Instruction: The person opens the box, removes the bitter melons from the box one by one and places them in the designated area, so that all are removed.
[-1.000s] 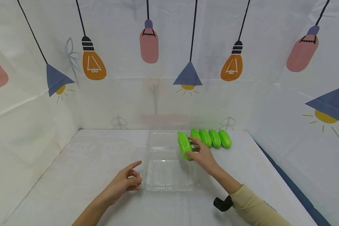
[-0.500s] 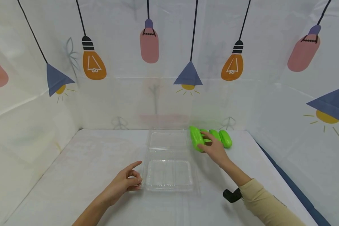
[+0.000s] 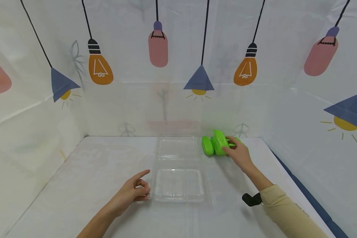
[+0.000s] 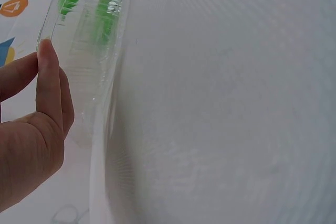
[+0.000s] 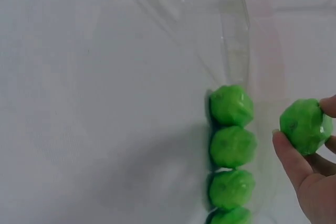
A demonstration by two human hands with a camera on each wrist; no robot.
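My right hand (image 3: 241,155) holds a bright green toy cucumber (image 3: 219,142) between thumb and fingers. In the right wrist view this toy cucumber (image 5: 304,126) is apart from several matching toy cucumbers (image 5: 231,147) lying side by side in a row. The head view shows the leftmost one (image 3: 207,146) plainly, while the held one and my hand partly hide the others. A clear plastic clamshell container (image 3: 178,186) lies unfolded on the table. At its left side, my left hand (image 3: 129,193) pinches the rim, index finger extended; the left wrist view shows fingertips (image 4: 46,48) on that edge.
The white table (image 3: 107,158) ends at a white cloth backdrop (image 3: 131,105) printed with hanging lamps, which also rises on both sides. A black device (image 3: 251,200) sits at the right sleeve's cuff.
My right hand has carried the toy cucumber rightward, from beside the container's far part to over the row. My left hand has stayed at the container's rim.
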